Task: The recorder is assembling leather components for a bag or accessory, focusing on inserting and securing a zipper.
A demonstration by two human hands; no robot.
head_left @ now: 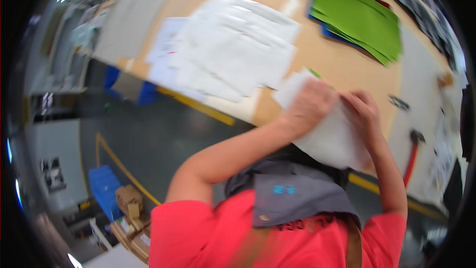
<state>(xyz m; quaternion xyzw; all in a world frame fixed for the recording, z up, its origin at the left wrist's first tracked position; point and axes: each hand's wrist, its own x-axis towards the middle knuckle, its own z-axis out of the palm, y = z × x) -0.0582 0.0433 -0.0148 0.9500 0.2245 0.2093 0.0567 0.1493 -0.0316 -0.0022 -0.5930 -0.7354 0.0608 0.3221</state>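
Observation:
A white sheet (329,141) of thin, paper-like or fabric-like material lies at the table's near edge, partly over it and against my apron. My left hand (311,105) is closed on its upper part, fingers curled and slightly blurred. Beside it, my right hand (364,111) pinches the sheet's right side, its fingertips close to the left hand's. A small bit of green (313,73) shows at the sheet's far corner, just beyond my left fingers. Whatever lies under the fingers is hidden.
Several white pieces (238,44) are piled at the left, over printed papers (171,54). Green sheets (357,17) lie stacked on blue and dark red ones at the far right. Small snips (399,102) and a red-handled hammer (411,161) rest on the right.

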